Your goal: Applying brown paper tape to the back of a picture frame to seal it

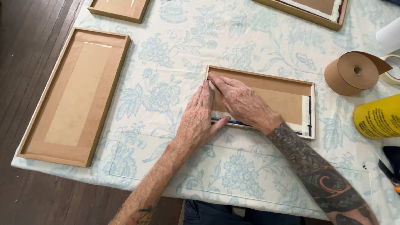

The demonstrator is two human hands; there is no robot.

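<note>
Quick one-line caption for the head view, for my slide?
Both hands, left and right, press flat on the left end of a face-down frame on a floral cloth, tape roll nearby.

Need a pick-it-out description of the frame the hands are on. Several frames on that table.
Start at the table with the blue floral tablecloth. Near its middle lies a small wooden frame, back side up, with the left hand and right hand pressing on its left end. Unlike the larger frame at the table's left edge, it shows white and dark blue edging under brown backing paper.

You're at home, framing: a worktop under a blue floral tablecloth (175, 50), dark wood floorboards (25, 37), wooden picture frames (75, 96) face down, brown paper tape roll (354, 71).
</note>
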